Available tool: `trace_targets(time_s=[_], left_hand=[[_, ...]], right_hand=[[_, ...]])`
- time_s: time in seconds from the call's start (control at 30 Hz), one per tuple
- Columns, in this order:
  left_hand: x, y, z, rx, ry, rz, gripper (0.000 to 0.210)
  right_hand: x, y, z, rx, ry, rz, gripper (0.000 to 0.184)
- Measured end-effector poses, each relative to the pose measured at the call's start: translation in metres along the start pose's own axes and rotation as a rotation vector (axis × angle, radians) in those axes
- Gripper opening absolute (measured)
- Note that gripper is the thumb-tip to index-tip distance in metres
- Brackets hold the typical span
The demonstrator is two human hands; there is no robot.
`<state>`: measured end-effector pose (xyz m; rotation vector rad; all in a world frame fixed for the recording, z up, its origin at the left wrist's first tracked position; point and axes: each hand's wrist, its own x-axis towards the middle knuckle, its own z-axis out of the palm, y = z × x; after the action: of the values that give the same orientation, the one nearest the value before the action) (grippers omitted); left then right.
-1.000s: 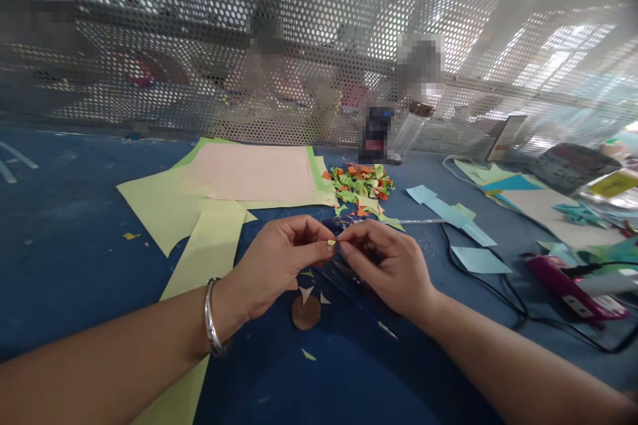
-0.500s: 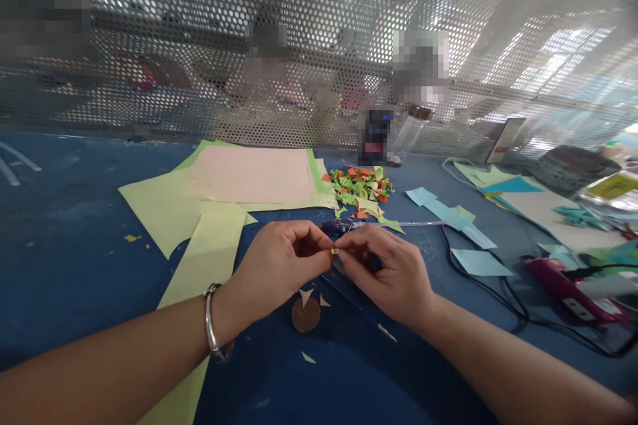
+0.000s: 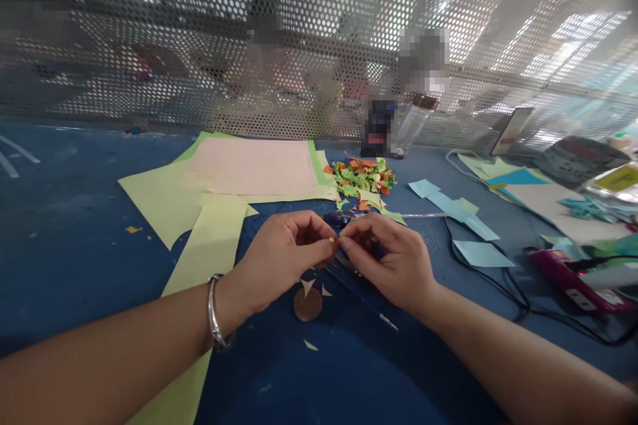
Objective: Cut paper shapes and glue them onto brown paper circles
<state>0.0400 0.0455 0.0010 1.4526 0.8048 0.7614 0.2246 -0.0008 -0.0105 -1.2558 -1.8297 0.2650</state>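
Observation:
My left hand (image 3: 289, 249), with a silver bangle at the wrist, is closed in a pinch. A tiny yellow paper piece (image 3: 331, 239) shows at its fingertips. Almost touching it, my right hand (image 3: 391, 255) is also pinched, and its fingers hide whatever lies between them. Below the hands are a round brown disc (image 3: 308, 305), pale paper snippets (image 3: 311, 345) and a thin blue rod with a metallic tip (image 3: 371, 309). Behind the fingers lies a dark blue-handled tool (image 3: 339, 218), partly hidden, with a clear stick (image 3: 423, 215) reaching right.
Pink paper (image 3: 254, 166) tops green and yellow sheets, near a yellow strip (image 3: 204, 265). A heap of orange and green paper curls (image 3: 366, 176) sits behind. Rightward are blue paper pieces (image 3: 483, 254), a black cable (image 3: 498, 295) and a magenta power strip (image 3: 573, 279). A perforated screen (image 3: 199, 73) stands behind.
The view has tilted slightly, so the table appears a little higher. My fingertips have shifted slightly, and less of the yellow paper piece shows between them. Both hands stay pinched close together.

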Motion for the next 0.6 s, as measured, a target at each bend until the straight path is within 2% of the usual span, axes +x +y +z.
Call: trace_targets(time_s=[0.2, 0.43, 0.6], left_hand=[[0.0006, 0.0006, -0.0006, 0.008, -0.008, -0.005, 0.009], [0.0022, 0.0015, -0.0011, 0.054, 0.058, 0.026, 0.021], [0.0037, 0.0015, -0.0028, 0.095, 0.057, 0.048, 0.02]], right_hand=[[0.0002, 0.0029, 0.0006, 0.042, -0.025, 0.036, 0.004], [0.0006, 0.0023, -0.0016, 0.055, -0.042, 0.054, 0.005], [0.0014, 0.0059, -0.0008, 0.098, -0.066, 0.086, 0.004]])
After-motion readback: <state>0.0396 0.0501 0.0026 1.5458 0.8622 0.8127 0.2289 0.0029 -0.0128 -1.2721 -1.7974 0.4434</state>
